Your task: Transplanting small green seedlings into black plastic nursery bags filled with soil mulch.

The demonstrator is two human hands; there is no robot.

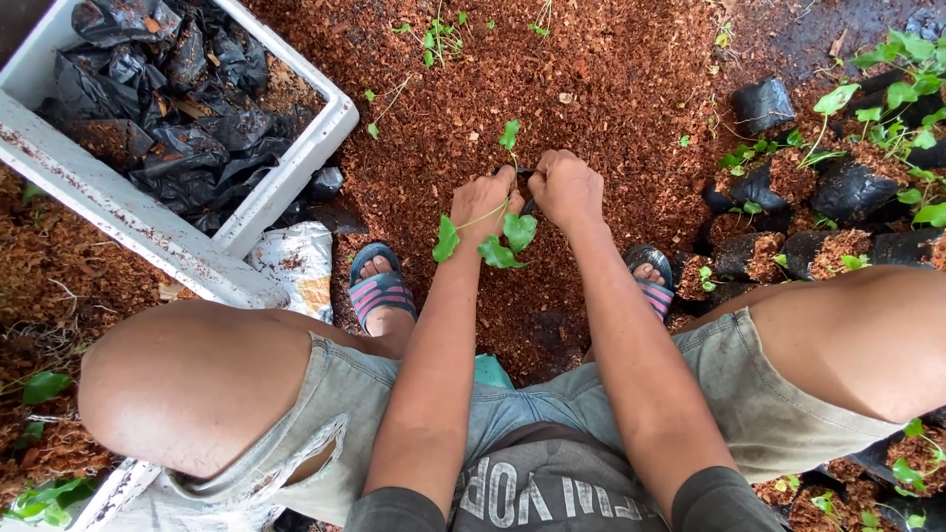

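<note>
My left hand (483, 204) holds a thin green seedling (498, 236) whose heart-shaped leaves hang down below my fingers, with one small leaf sticking up above them. My right hand (565, 187) is pressed close beside it, fingers curled on a small black bag (528, 190) that is almost fully hidden between my hands. Both hands hover over a bed of reddish-brown coconut husk (591, 79). I am squatting, knees spread, feet in sandals on the husk.
A white foam box (128, 212) with several empty black plastic bags stands at the upper left, with a white sack (296, 261) beside it. Several black bags filled with husk and small green plants (847, 197) crowd the right side and lower right corner.
</note>
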